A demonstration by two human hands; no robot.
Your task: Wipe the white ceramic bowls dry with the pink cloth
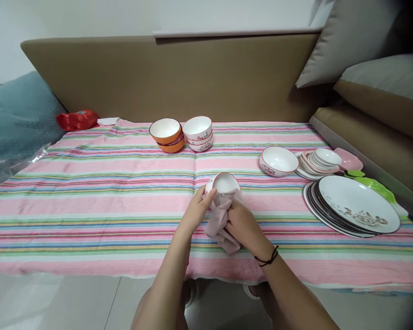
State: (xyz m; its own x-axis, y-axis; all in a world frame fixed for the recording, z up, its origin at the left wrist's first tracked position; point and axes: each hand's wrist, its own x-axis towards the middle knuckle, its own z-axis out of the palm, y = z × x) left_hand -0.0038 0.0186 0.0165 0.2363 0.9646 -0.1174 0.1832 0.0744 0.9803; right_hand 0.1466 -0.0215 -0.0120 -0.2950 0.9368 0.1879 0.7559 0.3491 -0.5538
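Striped cloth (89,211): left hand (198,206) tight on bowl (225,182), right hand (243,224) apparently tight on rag (217,224)

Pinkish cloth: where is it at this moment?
In the head view, the pinkish cloth is just right of centre, over the striped cover, gripped by the right hand and reaching into the bowl that the left hand holds.
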